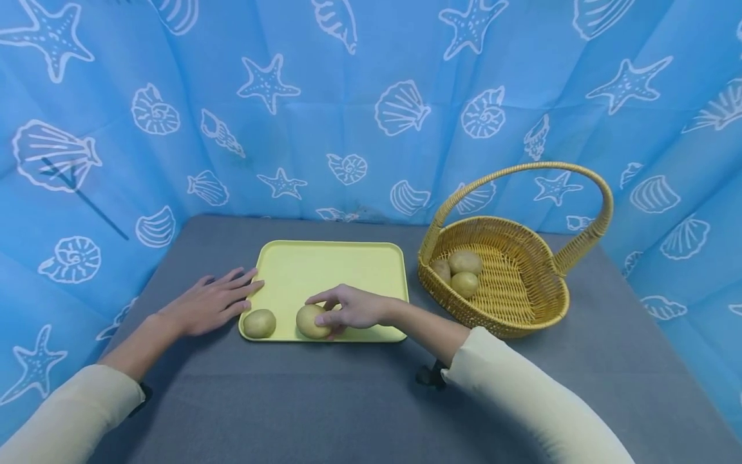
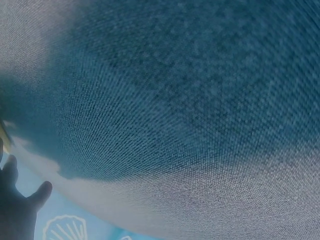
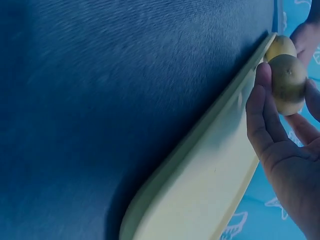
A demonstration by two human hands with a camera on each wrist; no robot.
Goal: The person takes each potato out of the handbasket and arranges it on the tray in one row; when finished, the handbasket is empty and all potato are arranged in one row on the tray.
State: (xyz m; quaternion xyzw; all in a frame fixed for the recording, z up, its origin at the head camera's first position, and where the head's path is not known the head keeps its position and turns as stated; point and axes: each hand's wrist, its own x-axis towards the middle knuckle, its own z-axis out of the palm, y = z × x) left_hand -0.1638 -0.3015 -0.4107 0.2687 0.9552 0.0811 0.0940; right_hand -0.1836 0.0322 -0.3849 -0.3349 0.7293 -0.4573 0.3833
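Observation:
My right hand (image 1: 353, 308) grips a potato (image 1: 312, 321) with thumb and fingers around it, over the near edge of a yellow tray (image 1: 330, 264). In the right wrist view the held potato (image 3: 288, 82) shows between thumb and fingertips. A second potato (image 1: 259, 323) lies in the tray's near left corner. My left hand (image 1: 211, 301) rests at the tray's left edge, fingers spread and fairly straight, the tips over the rim. The left wrist view shows mostly cloth, with part of the left hand (image 2: 17, 200) dark at the lower left.
To the right of the tray stands a wicker basket (image 1: 522, 283) with a tall arched handle (image 1: 524, 166). Several potatoes (image 1: 466, 262) sit at its left side. Grey cloth (image 1: 324, 412) covers the table. A blue curtain (image 1: 348, 103) with shell patterns hangs behind.

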